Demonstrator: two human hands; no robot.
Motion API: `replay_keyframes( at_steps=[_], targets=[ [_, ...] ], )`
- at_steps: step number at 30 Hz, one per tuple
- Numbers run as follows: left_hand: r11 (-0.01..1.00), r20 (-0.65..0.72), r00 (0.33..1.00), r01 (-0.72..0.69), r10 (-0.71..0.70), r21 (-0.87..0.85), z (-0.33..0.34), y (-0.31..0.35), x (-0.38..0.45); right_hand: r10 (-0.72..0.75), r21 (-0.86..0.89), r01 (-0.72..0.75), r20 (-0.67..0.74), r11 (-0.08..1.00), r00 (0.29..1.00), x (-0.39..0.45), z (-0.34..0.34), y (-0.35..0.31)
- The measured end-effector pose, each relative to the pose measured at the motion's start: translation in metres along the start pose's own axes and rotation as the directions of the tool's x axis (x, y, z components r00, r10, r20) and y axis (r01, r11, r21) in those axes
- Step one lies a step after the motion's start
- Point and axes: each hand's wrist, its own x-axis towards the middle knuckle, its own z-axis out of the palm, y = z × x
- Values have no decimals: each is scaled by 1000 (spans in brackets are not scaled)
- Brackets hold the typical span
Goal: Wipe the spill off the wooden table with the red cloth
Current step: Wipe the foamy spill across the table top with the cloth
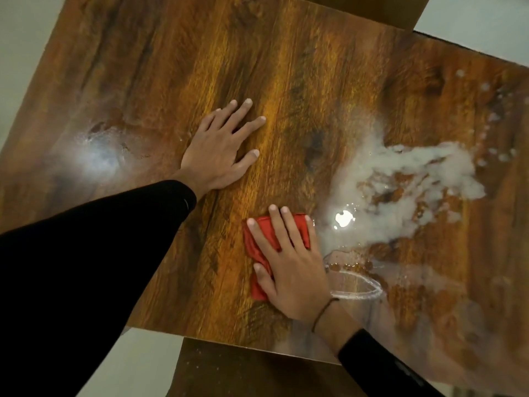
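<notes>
The right hand (289, 259) presses the folded red cloth (259, 247) flat under spread fingers, at five o'clock on the wooden table (286, 81); the left hand (223, 147) lies open, bracing. The milky spill (400, 184) pools at three o'clock, so firm overlapping strokes should gather it inward.

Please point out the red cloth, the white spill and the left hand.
red cloth (257, 247): head view, bare left part.
white spill (423, 164): head view, thick middle patch.
left hand (219, 147): head view, back of hand.

Pale floor (17, 53) around; brown chair seat (243, 373) at near edge.
</notes>
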Motion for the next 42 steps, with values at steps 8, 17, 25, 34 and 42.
replay_keyframes(
  at_steps=[8, 17, 25, 34, 42],
  targets=[
    [999, -26, 999, -24, 25, 46, 6, -3, -2, 287, -70, -295, -106, 953, 952, 66, -14, 16],
    [999, -4, 1000, -23, 23, 43, 1, -3, -1, 52, -18, -53, -10, 998, 999, 10, 2, -25],
    [999, -7, 1000, -15, 15, 51, 2, -5, -1, 452, 2, -455, -120, 891, 884, 70, -17, -10],
    [1000, -33, 999, -20, 20, 4, 3, -4, -4, 414, 73, -407, -186, 910, 891, 86, -17, -42],
    [993, 13, 995, 104, -104, -54, 5, 15, -85, 81, -81, -82, -14, 993, 997, -10, -5, -53]
  ],
)
